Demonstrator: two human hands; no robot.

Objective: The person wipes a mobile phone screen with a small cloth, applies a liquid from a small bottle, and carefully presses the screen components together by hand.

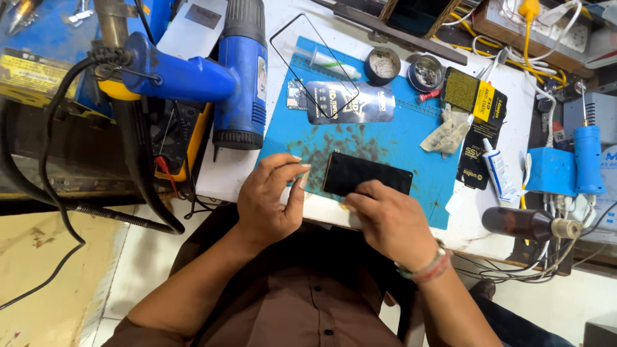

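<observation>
The phone [367,173] is glossy black glass, smooth. It lies on a matt blue rubber-like mat [398,144], stained dark at its middle. At ten o'clock stands a heat gun [241,71] of shiny blue and black plastic. At two o'clock lies a crumpled, rough cloth [447,132]. The desk [225,177] is smooth white laminate.

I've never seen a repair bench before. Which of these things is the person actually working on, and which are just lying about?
In hand:
black phone screen, under the right hand
left hand, fingers pinched beside it
blue work mat beneath

Lying about:
blue heat gun
two round tins
brown bottle
glue tube
</observation>
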